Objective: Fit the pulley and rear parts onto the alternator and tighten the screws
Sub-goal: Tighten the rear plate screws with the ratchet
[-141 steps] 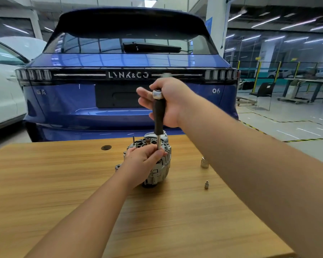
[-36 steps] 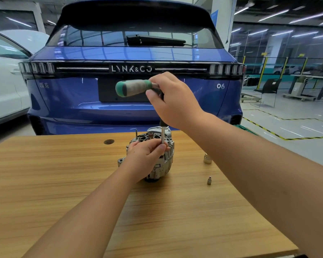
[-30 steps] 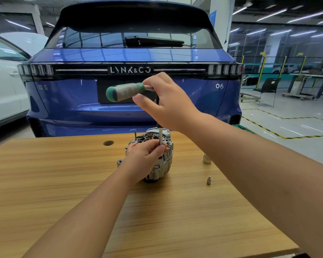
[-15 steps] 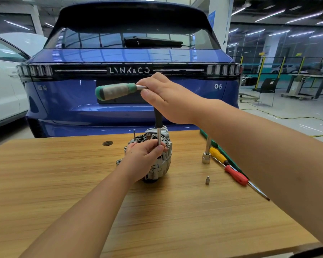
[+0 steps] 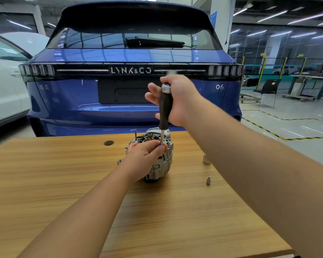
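A silver alternator (image 5: 166, 162) stands on end on the wooden table (image 5: 60, 185). My left hand (image 5: 145, 158) grips its near top, thumb tip against the lower end of a tool's thin steel shaft. The ratchet tool (image 5: 165, 110) rises straight up from the alternator's top face as a black extension with a chrome head. My right hand (image 5: 179, 98) holds that head from behind, thumb and fingers curled round it; the tool's handle is hidden by the hand. A thin stud (image 5: 135, 134) sticks up at the alternator's far left.
A chrome socket (image 5: 205, 161) and a small loose bit (image 5: 208, 181) lie right of the alternator, partly beside my right forearm. A round hole (image 5: 108, 143) sits in the tabletop at the back. A blue car (image 5: 119, 108) stands just past the far edge.
The green handle, which pointed left, has swung round and is now hidden behind my right hand. My right forearm now covers the screwdrivers on the right. Left hand has stayed on the alternator.
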The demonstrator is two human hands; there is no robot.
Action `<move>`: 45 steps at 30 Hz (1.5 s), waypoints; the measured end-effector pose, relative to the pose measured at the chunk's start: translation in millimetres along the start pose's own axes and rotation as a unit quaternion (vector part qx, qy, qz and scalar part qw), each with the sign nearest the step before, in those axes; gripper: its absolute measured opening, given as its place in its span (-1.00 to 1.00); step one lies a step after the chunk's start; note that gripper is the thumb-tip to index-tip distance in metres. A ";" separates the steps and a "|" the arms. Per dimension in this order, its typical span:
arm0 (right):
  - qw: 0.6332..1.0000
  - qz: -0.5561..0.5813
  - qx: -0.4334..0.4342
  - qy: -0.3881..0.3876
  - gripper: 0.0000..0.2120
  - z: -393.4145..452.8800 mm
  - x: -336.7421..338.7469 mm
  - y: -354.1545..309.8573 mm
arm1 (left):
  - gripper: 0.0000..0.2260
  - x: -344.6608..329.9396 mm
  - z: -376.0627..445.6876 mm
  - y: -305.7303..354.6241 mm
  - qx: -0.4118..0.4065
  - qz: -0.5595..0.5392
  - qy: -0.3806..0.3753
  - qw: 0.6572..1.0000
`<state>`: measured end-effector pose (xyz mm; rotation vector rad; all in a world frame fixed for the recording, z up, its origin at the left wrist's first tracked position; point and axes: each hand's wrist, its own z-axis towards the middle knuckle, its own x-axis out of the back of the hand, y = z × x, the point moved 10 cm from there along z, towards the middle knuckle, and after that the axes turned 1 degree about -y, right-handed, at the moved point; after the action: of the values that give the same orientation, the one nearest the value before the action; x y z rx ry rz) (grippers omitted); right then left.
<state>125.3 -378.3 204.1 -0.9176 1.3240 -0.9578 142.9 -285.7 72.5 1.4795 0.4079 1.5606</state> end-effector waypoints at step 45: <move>0.998 0.049 0.011 -0.026 -0.86 9.2 6.5 4.5 | -0.77 2.2 -2.3 2.7 -0.003 0.008 0.012 1.000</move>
<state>134.8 -382.9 198.0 -0.8471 1.2996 -0.8662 140.0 -284.6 75.4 1.4638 0.4057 1.5936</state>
